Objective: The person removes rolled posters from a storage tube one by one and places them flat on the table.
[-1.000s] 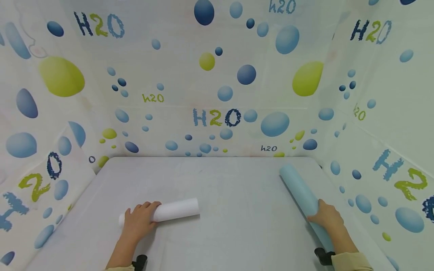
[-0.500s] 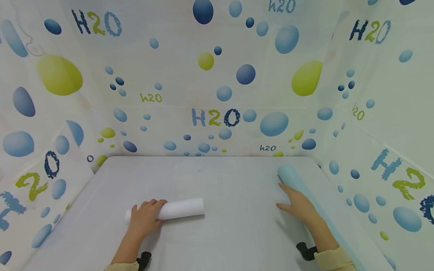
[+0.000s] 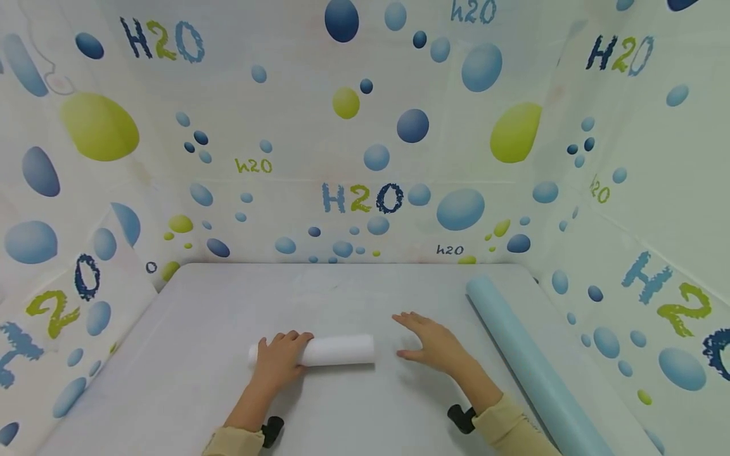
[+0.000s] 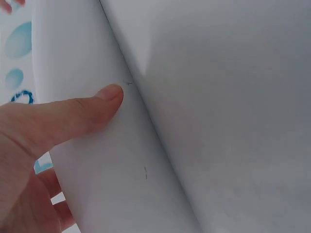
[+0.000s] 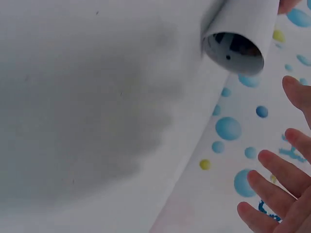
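My left hand (image 3: pixel 277 362) grips a white roll (image 3: pixel 345 349) near its left end, with the thumb on the near side and the fingers over the top. In the left wrist view the thumb presses on the smooth roll (image 4: pixel 102 170), which has a few small dark marks. To the right of the roll's free end, my right hand (image 3: pixel 438 347) is held above the table with fingers spread and nothing in it. The right wrist view shows the hollow end of the roll (image 5: pixel 248 29) above the extended fingers (image 5: pixel 279 167).
A long light-blue roll (image 3: pixel 533 364) lies slanted along the right side of the white table (image 3: pixel 199 304). Behind and beside the table hang white sheets (image 3: pixel 296 114) printed with blue and green drops and "H2O" lettering.
My right hand has let go of the light-blue roll and moved left toward the white roll. My left hand has shifted the white roll to the right, turning it slightly straighter.
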Demonstrator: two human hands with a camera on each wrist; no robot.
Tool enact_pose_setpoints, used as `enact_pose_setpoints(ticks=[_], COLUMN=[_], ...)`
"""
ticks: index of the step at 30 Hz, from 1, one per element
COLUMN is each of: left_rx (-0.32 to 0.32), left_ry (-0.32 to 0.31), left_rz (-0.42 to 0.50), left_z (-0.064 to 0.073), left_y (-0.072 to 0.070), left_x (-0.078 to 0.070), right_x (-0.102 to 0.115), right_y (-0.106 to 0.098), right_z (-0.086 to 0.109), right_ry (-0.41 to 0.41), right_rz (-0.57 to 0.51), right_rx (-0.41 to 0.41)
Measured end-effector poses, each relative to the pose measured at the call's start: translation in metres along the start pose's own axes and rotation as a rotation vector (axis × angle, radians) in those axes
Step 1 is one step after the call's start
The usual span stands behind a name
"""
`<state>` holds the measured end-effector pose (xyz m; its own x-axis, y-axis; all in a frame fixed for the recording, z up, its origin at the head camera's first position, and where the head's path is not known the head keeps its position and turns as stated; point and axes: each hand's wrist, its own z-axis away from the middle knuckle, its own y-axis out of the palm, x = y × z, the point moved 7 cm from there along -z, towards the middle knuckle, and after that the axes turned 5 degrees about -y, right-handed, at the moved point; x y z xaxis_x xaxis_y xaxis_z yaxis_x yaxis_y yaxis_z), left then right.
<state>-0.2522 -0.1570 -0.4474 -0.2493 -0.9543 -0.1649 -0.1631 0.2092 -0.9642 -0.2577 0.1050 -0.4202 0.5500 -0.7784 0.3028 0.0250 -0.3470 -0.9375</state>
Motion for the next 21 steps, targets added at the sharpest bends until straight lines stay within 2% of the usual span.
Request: enact_pose_setpoints(ticks=[5, 14, 21], left_rx=[0.012, 0.005, -0.002], left_ry=[0.025, 0.075, 0.098], left_rz=[0.017, 0.012, -0.006], left_z=[-0.005, -0.011, -0.015], left_y=[0.001, 0.002, 0.011], left_x=[-0.019, -0.052, -0.066], right_x=[0.017, 0.03, 0.03], right_y=[0.017, 0.039, 0.051], right_z=[-0.01, -0.023, -0.029], right_ry=[-0.031, -0.104, -0.101], right_rz=[0.002, 0.039, 0.087], right_rx=[0.071, 0.103, 0.142])
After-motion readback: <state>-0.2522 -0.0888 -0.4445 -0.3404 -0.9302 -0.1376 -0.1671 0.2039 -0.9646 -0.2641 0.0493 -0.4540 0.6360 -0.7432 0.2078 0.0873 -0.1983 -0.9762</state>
